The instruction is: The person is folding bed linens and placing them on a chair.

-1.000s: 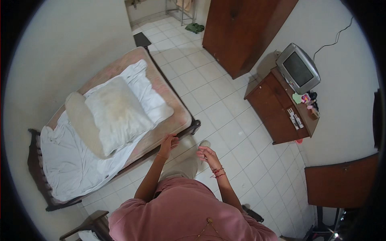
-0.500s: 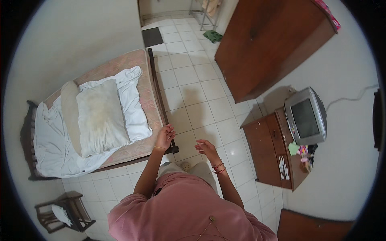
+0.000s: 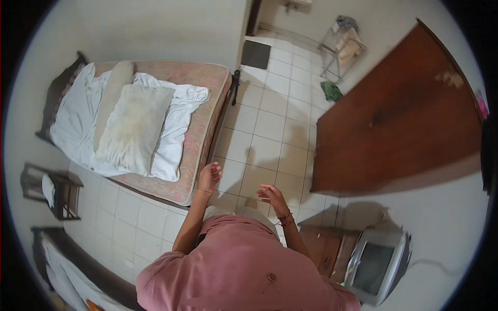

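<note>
Both of my hands are raised in front of me and hold nothing. My left hand [image 3: 210, 178], fingers loosely curled but apart, is nearest the foot corner of a bed with a pink patterned mattress [image 3: 218, 88]. To its right, my right hand [image 3: 272, 195] hangs over the tiled floor with its fingers spread forward. On the mattress lie a crumpled white sheet [image 3: 179, 103], a stained whitish pillow [image 3: 136, 122] and a beige bolster [image 3: 111, 98] beside it.
A tall brown wardrobe [image 3: 384, 124] stands at the right. Below it a grey television [image 3: 374, 264] sits on a wooden dresser [image 3: 319, 248]. A dark mat [image 3: 256, 54], green cloth [image 3: 331, 91] and metal rack [image 3: 332, 57] are ahead. A dark chair [image 3: 67, 194] stands left.
My view has turned left and I have moved forward. The wardrobe now looms closer at right, the television has shifted down, and another bed shows at lower left. Both hands stay raised.
</note>
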Tool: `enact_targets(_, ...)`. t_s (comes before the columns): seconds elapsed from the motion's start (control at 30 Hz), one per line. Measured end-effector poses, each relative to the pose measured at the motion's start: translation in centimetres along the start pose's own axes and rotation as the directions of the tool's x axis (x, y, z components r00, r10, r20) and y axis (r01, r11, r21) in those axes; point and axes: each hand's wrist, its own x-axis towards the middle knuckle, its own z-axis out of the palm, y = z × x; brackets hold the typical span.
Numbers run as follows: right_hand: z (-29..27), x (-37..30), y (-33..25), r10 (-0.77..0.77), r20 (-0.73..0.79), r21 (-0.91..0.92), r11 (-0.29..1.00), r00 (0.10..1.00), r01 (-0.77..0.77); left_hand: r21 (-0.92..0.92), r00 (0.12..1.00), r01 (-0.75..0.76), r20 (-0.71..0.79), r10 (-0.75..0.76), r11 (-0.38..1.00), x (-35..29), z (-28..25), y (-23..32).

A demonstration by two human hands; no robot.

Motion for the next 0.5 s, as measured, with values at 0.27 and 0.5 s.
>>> enact_targets(0.27,-8.4,12.7,-8.4,-0.013,0.187,-0.113,0.993,0.982,0.035,0.058,0.989,-0.146,-0.030,0.147,0.988,2.7,7.9,1.7)
enact_targets(0.5,-8.9,25.9,-13.5,0.071,0.346,-0.212,0.977,0.935,0.004,-0.087,0.915,-0.169,-0.384,0.124,0.982,14.0,8.8,2.9)
